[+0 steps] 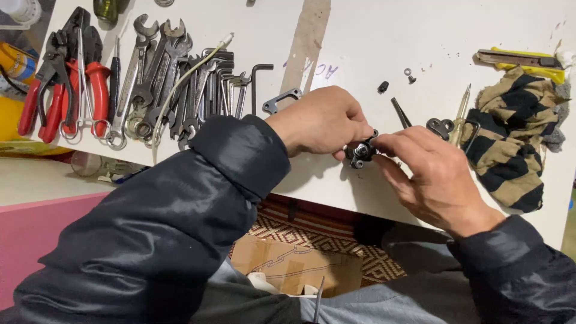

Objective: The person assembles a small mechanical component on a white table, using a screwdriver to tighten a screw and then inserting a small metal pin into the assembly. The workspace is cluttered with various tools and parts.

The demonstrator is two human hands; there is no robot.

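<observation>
There is one camera, and it sits on the person's head. It looks down and forward at a white table [372, 36] from close up. The person's arms come in from the bottom of the picture. The table fills the top part.

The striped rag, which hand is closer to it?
Right. The right hand sits just beside the striped rag, pinching a small black part. The left hand grips that part from the far side, farther from the rag.
</observation>
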